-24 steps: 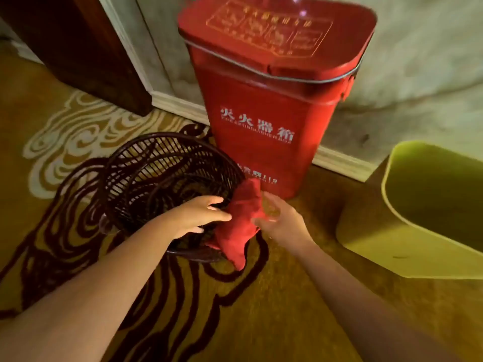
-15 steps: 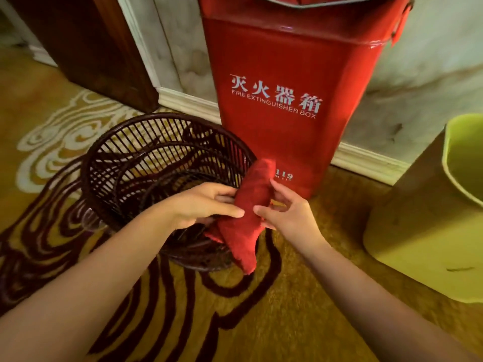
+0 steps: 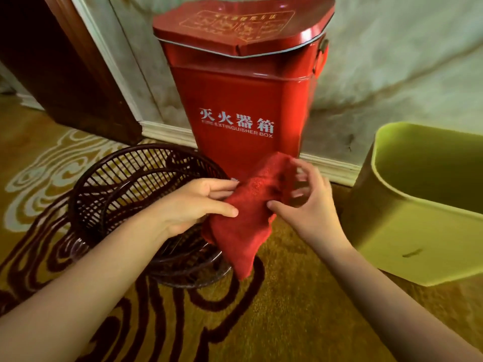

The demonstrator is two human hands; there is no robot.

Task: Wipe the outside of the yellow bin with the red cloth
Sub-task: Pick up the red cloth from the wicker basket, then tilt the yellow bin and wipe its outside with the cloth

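The red cloth (image 3: 245, 218) hangs between my two hands in front of the red box, its lower corner dangling over the basket's rim. My left hand (image 3: 193, 205) pinches its left edge between thumb and fingers. My right hand (image 3: 305, 205) holds the right side, thumb on the front and blurred fingers curled over the upper corner. The yellow bin (image 3: 407, 231) stands on the carpet at the right, open top facing up, about a hand's width from my right hand; its right part is cut off by the frame.
A tall red fire extinguisher box (image 3: 243, 100) stands against the wall behind the cloth. A dark wicker basket (image 3: 125, 194) sits on the patterned carpet at the left. A dark wooden door (image 3: 60, 69) and white baseboard (image 3: 167, 134) are behind.
The cloth has been spread wider between my hands. My right fingers have moved up over its top corner. The view has tilted up, showing the box lid again.
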